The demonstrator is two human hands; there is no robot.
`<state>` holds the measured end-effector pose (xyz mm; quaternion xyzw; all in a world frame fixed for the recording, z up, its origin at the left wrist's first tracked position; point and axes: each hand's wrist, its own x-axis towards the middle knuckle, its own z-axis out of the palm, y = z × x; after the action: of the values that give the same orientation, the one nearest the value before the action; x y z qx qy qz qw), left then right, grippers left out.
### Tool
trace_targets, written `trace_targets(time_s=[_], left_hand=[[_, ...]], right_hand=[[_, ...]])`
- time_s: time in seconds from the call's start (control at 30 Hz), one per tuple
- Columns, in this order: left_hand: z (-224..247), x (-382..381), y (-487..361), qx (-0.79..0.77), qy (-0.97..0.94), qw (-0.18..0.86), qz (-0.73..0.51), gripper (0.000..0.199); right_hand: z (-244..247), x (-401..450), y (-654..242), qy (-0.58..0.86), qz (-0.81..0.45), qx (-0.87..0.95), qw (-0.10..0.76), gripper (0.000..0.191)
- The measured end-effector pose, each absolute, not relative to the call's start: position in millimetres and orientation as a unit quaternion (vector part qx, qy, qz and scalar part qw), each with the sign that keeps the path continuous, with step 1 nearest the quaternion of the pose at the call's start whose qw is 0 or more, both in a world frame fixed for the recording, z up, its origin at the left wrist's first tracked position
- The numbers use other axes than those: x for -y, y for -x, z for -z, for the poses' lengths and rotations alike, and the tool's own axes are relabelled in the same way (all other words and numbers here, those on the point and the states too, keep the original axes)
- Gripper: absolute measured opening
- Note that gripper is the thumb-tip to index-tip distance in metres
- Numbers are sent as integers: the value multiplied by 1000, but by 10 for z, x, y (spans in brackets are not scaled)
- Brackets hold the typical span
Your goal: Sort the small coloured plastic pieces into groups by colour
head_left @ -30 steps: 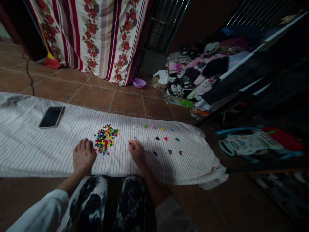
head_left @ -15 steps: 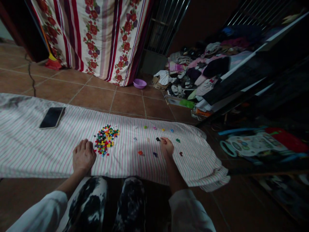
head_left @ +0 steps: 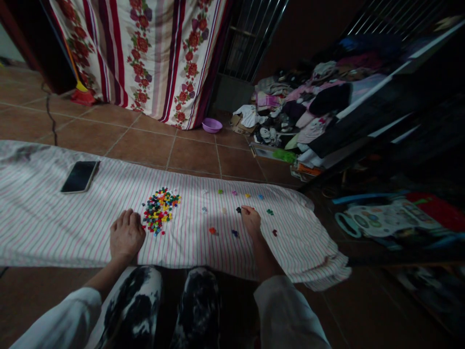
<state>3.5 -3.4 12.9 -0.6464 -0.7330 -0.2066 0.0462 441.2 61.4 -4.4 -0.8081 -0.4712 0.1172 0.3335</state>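
Observation:
My left hand [head_left: 127,235] lies palm down on the striped cloth, fingers stretched out, just left of a pile of small multicoloured blocks [head_left: 159,213]. My right hand [head_left: 252,223] is closed, its fingertips at the right side of a small black block cluster [head_left: 239,210]; whatever the fingers pinch is hidden. Around it lie small groups sorted by colour: orange blocks [head_left: 212,230], dark blue blocks [head_left: 235,233], green blocks [head_left: 270,212], dark red blocks [head_left: 275,232], grey-blue blocks [head_left: 204,210] and beige blocks [head_left: 224,210]. A back row holds yellow blocks [head_left: 247,196] and light blue blocks [head_left: 260,197], among others.
A phone [head_left: 80,177] lies on the left of the striped cloth [head_left: 105,194]. Beyond are a floral curtain [head_left: 156,58], a purple basin [head_left: 211,125], a red broom [head_left: 83,96] and a heap of clothes [head_left: 290,104]. My knees sit close under the near edge.
The view has shifted slightly. My right hand stays by the black blocks, its fingers now flatter and turned lower towards the cloth. My left hand has not moved.

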Motion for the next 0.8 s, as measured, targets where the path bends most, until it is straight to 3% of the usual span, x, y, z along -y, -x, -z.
trace_targets(time_s=[0.3, 0.8], left_hand=[[-96, 22, -17, 733, 648, 52, 200, 32], [-115, 28, -21, 733, 651, 48, 190, 31]], right_hand=[[91, -573, -4367, 802, -107, 477, 343, 46], [77, -547, -4326, 795, -99, 484, 351, 45]])
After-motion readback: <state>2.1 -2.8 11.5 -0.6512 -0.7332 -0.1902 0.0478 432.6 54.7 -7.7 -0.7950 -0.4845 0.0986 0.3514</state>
